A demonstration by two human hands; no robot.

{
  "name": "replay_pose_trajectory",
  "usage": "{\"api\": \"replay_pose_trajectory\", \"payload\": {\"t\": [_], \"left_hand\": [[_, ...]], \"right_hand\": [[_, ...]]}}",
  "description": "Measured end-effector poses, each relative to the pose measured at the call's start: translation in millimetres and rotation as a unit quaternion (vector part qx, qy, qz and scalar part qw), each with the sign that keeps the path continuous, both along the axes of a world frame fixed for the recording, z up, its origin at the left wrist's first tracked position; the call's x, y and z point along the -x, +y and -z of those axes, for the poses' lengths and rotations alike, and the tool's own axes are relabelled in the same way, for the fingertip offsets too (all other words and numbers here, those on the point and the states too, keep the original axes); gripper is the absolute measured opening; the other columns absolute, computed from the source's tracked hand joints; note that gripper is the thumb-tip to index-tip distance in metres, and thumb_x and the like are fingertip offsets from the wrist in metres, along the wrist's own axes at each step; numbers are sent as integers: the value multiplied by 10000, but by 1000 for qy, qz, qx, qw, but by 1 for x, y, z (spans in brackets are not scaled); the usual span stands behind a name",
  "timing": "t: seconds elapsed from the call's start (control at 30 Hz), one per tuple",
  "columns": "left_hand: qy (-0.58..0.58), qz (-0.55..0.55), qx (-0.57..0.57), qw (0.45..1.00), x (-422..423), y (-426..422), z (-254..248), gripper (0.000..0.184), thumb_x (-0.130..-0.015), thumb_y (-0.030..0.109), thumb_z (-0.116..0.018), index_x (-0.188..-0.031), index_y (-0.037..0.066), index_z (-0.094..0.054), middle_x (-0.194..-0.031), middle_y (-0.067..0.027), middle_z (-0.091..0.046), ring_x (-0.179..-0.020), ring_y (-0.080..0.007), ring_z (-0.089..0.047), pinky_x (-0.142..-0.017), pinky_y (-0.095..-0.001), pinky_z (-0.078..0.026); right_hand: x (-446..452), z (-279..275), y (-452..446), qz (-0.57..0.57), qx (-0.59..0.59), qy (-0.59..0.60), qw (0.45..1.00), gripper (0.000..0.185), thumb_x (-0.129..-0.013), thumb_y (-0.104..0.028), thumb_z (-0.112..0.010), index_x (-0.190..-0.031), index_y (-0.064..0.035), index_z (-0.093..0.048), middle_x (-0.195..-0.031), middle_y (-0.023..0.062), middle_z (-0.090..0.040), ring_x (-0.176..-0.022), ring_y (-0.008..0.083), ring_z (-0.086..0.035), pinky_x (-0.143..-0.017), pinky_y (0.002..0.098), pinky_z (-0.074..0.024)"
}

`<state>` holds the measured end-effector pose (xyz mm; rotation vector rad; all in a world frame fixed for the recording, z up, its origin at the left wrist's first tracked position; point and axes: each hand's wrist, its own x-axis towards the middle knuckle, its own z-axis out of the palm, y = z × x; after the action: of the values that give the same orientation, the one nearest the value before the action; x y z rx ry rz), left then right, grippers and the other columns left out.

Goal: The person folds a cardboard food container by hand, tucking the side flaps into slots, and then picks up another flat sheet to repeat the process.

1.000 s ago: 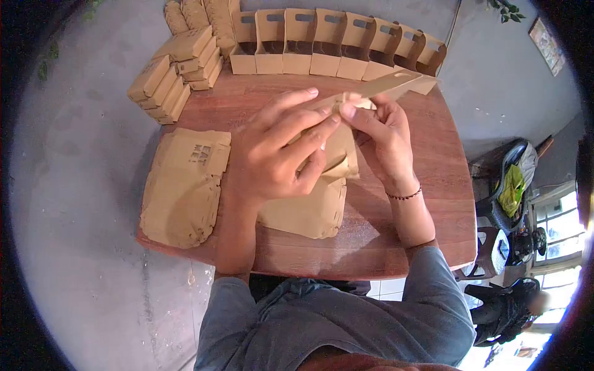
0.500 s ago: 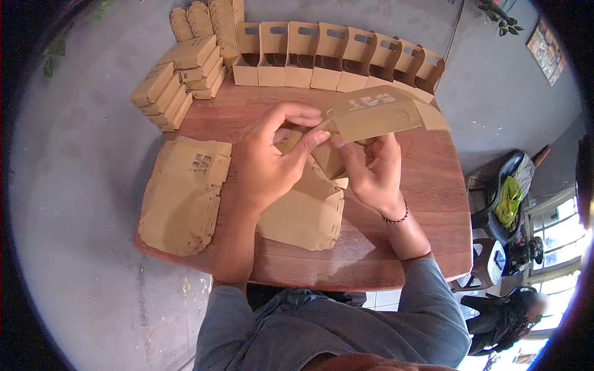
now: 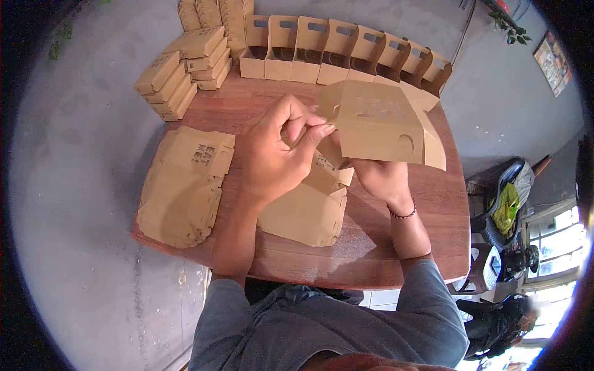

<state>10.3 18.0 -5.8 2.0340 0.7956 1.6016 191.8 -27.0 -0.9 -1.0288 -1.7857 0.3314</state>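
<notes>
A partly folded brown cardboard box (image 3: 377,142) with cut-out lettering is held up above the middle of the table. My left hand (image 3: 281,151) pinches the box's left edge between thumb and fingers. Under the box, my right hand (image 3: 380,182) grips it from below; its fingers are mostly hidden by the cardboard. Below my hands lies a flat cardboard blank (image 3: 303,216). Left of my left forearm is a pile of flat blanks (image 3: 179,198), the top one marked "EAT ME".
Stacked closed boxes (image 3: 164,80) stand at the back left of the wooden table (image 3: 402,260). A curved row of cardboard carriers (image 3: 309,62) with handle slots lines the back edge. Chairs (image 3: 486,266) and a person in dark clothes (image 3: 501,324) are off to the right.
The box has tilted and come lower and nearer, its front panel now covering more of my right hand. My left hand still pinches its left edge. The view has shifted slightly.
</notes>
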Motion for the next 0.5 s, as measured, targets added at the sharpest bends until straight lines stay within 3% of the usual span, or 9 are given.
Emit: {"api": "replay_pose_trajectory", "payload": {"t": [0.07, 0.13, 0.27, 0.3, 0.33, 0.43, 0.5], "left_hand": [[-54, 38, 25, 998, -5, -3, -4, 238, -806, -66, -735, -909, 5, -533, -853, -59, -603, -861, -119, -599, -908, -313, -518], [-57, 46, 35, 997, -7, -3, -10, 239, -806, -64, -737, -903, 5, -529, -900, -76, -619, -922, -133, -611, -914, -315, -518], [-42, 77, 67, 994, -6, -5, -9, 255, -802, -91, -719, -847, 18, -493, -1011, -124, -651, -1077, -190, -628, -946, -338, -511], [-42, 77, 67, 994, -6, -4, -9, 255, -802, -91, -719, -847, 18, -493, -1011, -124, -651, -1077, -190, -628, -946, -338, -511], [-79, 106, 73, 989, -6, -4, -8, 269, -799, -108, -707, -824, 29, -477, -994, -129, -656, -1069, -202, -635, -965, -359, -504], [-110, 125, 64, 984, -6, 0, -3, 291, -795, -138, -681, -791, 46, -456, -948, -135, -663, -1051, -224, -650, -997, -400, -492], [-103, 115, 48, 987, -5, 1, -2, 298, -793, -150, -668, -780, 54, -452, -920, -135, -666, -1041, -234, -658, -1009, -420, -485]], "right_hand": [[-1, 1, -2, 17, 1, -21, 1000, 237, -845, 74, -599, -1052, -2, -685, -997, 77, -701, -889, 141, -666, -708, 286, -566], [-4, 5, 2, -34, 91, 165, 982, 245, -850, 77, -599, -1060, -15, -686, -1001, 74, -704, -897, 142, -670, -711, 294, -569], [-8, 15, 6, -12, 41, 164, 986, 289, -803, 52, -621, -1074, -38, -670, -939, 86, -692, -781, 177, -681, -645, 313, -556], [-11, 19, 6, 61, -97, -24, 993, 264, -822, 16, -617, -1076, -30, -668, -952, 84, -690, -824, 175, -675, -686, 325, -552], [-15, 25, 6, 130, -230, -211, 941, 244, -841, -19, -612, -1079, -22, -666, -965, 83, -688, -867, 174, -669, -728, 337, -548], [-27, 46, 6, 138, -213, -268, 929, 260, -834, -48, -601, -1082, 0, -664, -994, 82, -687, -957, 196, -647, -819, 362, -521], [-33, 47, 5, 125, -189, -230, 946, 265, -830, -51, -601, -1082, 4, -663, -996, 85, -687, -958, 198, -646, -820, 363, -520]]}}
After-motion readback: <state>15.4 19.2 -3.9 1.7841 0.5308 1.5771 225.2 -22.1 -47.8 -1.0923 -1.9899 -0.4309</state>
